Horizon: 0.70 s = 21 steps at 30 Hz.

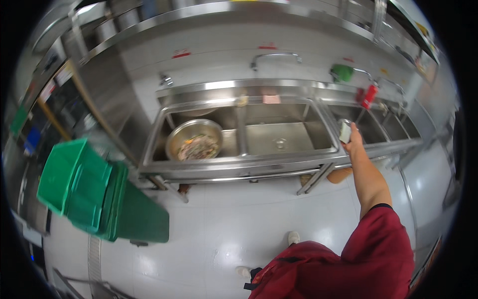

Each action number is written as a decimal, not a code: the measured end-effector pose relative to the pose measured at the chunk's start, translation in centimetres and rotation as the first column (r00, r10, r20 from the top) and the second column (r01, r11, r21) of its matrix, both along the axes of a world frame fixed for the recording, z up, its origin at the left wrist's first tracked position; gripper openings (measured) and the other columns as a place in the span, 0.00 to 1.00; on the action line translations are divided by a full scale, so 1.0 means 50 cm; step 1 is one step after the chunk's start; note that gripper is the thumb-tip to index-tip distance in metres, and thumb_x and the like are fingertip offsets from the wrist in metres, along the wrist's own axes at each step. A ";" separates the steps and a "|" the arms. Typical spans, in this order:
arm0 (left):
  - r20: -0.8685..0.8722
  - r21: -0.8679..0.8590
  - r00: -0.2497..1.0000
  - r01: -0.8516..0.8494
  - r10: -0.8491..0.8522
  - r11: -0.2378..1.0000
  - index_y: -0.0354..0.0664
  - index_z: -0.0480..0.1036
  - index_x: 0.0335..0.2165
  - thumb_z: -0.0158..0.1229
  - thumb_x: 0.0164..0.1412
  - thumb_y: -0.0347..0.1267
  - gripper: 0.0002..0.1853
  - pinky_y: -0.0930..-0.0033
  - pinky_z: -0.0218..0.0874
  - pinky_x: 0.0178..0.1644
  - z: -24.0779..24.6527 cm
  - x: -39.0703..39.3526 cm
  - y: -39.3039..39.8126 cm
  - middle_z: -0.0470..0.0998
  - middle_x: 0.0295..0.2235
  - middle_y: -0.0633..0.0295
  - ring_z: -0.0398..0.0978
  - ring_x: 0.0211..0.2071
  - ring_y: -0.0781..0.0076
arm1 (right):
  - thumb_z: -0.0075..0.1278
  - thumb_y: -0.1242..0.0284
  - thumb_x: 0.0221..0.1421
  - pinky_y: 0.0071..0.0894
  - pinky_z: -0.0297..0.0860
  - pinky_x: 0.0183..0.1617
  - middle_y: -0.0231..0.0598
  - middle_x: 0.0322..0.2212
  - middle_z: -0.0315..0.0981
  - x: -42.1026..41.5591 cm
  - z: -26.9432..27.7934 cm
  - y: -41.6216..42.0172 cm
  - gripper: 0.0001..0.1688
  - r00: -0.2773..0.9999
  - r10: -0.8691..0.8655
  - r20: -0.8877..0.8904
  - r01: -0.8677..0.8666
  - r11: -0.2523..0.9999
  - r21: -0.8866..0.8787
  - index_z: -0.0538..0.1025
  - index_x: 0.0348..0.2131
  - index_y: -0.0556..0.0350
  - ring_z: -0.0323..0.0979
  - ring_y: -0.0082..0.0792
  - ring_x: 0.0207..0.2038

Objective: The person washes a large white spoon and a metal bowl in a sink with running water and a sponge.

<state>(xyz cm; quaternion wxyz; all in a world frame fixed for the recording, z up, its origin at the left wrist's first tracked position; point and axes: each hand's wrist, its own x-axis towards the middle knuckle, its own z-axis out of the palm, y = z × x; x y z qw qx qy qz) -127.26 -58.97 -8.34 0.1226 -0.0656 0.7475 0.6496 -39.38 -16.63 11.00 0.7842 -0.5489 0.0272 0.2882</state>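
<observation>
My right hand [352, 139] is stretched out over the divider between the sinks, its fingers wrapped around a small pale container [345, 131]. Blur hides what the container holds. Just left of that hand lies the middle basin [280, 136] of a stainless steel sink, its drain visible at the bottom. In the left basin [230, 144] stands a large metal bowl [173, 144] with a mixed heap of food scraps [199, 147], mostly greyish with orange and green bits. My left hand is out of view.
A green wheeled bin [143, 211] with its lid open stands at the left. Smaller basins [369, 125] lie to the right, near a red bottle [369, 96] and a green cloth [342, 73]. A pink sponge-like block [271, 99] rests on the back ledge. Above runs a metal shelf [224, 13].
</observation>
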 end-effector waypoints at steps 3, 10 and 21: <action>0.041 0.001 0.977 0.209 -0.209 0.978 0.34 0.67 0.38 0.59 0.50 0.28 0.16 0.64 0.69 0.32 -0.027 0.141 0.110 0.72 0.30 0.52 0.71 0.31 0.62 | 0.49 0.50 0.52 0.43 0.68 0.36 0.33 0.31 0.73 0.181 -0.021 -0.092 0.21 0.997 0.015 -0.081 -0.012 0.999 0.043 0.72 0.37 0.43 0.72 0.36 0.31; 0.128 0.070 0.833 0.534 -0.539 0.843 0.34 0.67 0.42 0.60 0.49 0.28 0.20 0.61 0.70 0.36 -0.086 0.456 0.312 0.71 0.33 0.50 0.71 0.34 0.59 | 0.45 0.50 0.55 0.35 0.67 0.30 0.34 0.28 0.73 0.518 -0.084 -0.229 0.22 0.978 0.068 -0.196 -0.026 0.977 0.211 0.72 0.36 0.48 0.72 0.32 0.28; 0.059 0.120 0.270 0.954 -0.961 0.275 0.36 0.69 0.32 0.53 0.55 0.25 0.04 0.71 0.66 0.27 0.126 1.339 0.953 0.74 0.28 0.58 0.71 0.26 0.72 | 0.39 0.54 0.58 0.31 0.70 0.30 0.39 0.28 0.71 0.797 -0.227 -0.333 0.23 0.892 -0.079 -0.445 0.164 0.974 0.157 0.70 0.38 0.55 0.71 0.34 0.28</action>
